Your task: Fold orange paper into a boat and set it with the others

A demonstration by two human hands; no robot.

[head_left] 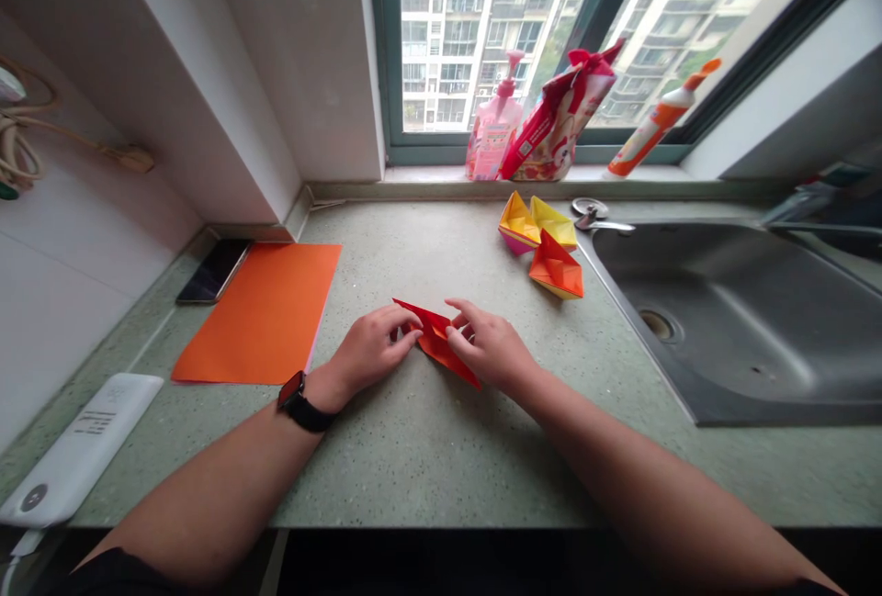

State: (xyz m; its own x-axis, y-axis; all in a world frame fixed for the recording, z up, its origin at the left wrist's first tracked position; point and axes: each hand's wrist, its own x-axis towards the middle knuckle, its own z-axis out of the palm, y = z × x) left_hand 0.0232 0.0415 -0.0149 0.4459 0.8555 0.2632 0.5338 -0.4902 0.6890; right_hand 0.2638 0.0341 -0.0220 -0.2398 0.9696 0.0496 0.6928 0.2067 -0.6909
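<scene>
Between my hands is a folded piece of red paper (441,348), lying slantwise just over the counter. My left hand (376,341) pinches its left side between thumb and fingers. On the right side, the thumb and fingers of my right hand (491,343) grip the paper near its middle, with the index finger stretched out above it. Part of the paper is hidden behind my fingers. Farther back stand folded paper boats: an orange-red one (557,267), a yellow one with a pink underside (518,222) and a plain yellow one (555,221).
Orange paper sheets (268,316) lie at the left, touching a dark phone (215,271). A white power bank (83,449) sits near the front left edge. The steel sink (730,320) is at the right. A pink pump bottle (493,132), a bag (561,123) and a spray bottle (651,132) line the windowsill.
</scene>
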